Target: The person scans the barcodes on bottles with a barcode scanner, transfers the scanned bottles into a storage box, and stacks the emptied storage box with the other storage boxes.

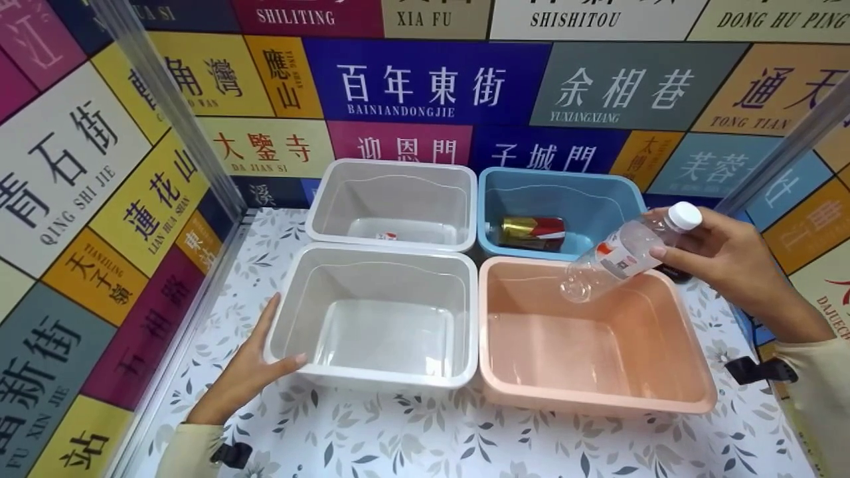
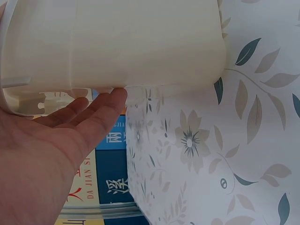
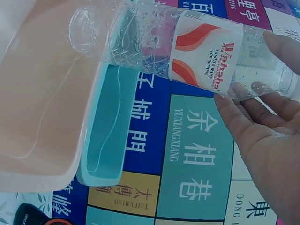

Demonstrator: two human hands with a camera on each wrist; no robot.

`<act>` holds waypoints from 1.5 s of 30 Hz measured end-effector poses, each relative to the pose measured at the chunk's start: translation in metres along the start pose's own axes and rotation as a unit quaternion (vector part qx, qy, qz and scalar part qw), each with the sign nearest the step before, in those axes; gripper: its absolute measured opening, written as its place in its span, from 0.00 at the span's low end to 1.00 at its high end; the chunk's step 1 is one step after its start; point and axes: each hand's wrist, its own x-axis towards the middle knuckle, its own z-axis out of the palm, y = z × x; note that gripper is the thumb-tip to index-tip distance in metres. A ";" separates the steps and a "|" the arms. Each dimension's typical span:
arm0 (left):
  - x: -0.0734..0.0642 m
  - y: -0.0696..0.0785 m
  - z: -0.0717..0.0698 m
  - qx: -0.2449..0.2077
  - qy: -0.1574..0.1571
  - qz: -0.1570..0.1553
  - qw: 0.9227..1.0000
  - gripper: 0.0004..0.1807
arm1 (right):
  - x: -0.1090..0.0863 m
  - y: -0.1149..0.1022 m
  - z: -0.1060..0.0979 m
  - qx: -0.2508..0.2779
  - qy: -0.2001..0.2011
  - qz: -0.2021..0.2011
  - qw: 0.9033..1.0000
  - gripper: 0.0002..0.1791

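Nearest the head camera is the cream left sleeve (image 1: 189, 455), at the lower edge of the view. Beyond it, the left grip (image 1: 255, 362) has its fingers extended along the outside of the white bin (image 1: 372, 380), with the thumb at the rim; it appears to steady the bin rather than grasp it.

The right grip (image 1: 737, 255) pinches the clear plastic bottle (image 1: 621, 255) near its white cap. The bottle is tilted, base down and leftward, above the rear part of the peach bin (image 1: 597, 400).

Step in hand, as judged: positioning the bottle over the bins. Which bin is intended cannot be determined. The next move calls for aligning the base with one opening, clearing the rims, and releasing only once inside.

Surrounding items: the blue bin (image 1: 597, 192) contains a gold-and-red can (image 1: 533, 232). The rear grey bin (image 1: 392, 199) shows a small red-and-white patch (image 1: 387, 236), too small to identify. A dark object (image 1: 674, 272) beside the peach bin is partly hidden. All four bins stand close together on the floral table (image 1: 412, 438).

Obstructions: the adjoining peach and blue rims lie beneath the bottle and could catch it. Printed wall panels (image 1: 428, 79) limit rearward reach.
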 end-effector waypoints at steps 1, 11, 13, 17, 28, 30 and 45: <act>0.000 0.000 0.000 -0.001 0.000 0.000 1.000 0.59 | 0.000 0.000 -0.001 -0.004 0.004 0.003 1.000 0.33; 0.000 -0.002 0.000 -0.008 -0.006 0.002 1.000 0.59 | 0.002 -0.003 -0.012 -0.005 0.025 0.013 1.000 0.32; 0.000 -0.001 0.000 -0.008 -0.005 0.001 1.000 0.59 | 0.002 -0.002 -0.013 -0.008 0.028 0.016 0.999 0.32; -0.001 -0.001 0.000 -0.009 -0.004 0.002 1.000 0.59 | 0.003 -0.002 -0.015 -0.013 0.034 0.019 0.999 0.32; 0.000 -0.001 -0.001 -0.008 -0.005 0.005 1.000 0.59 | 0.004 0.003 -0.023 -0.038 0.062 0.027 0.997 0.32; 0.000 -0.001 -0.001 -0.005 -0.004 0.005 1.000 0.59 | 0.004 0.004 -0.024 -0.036 0.063 0.025 0.997 0.31; 0.000 0.000 -0.001 -0.007 -0.005 0.007 1.000 0.58 | 0.004 0.017 -0.030 -0.045 0.090 0.036 0.994 0.31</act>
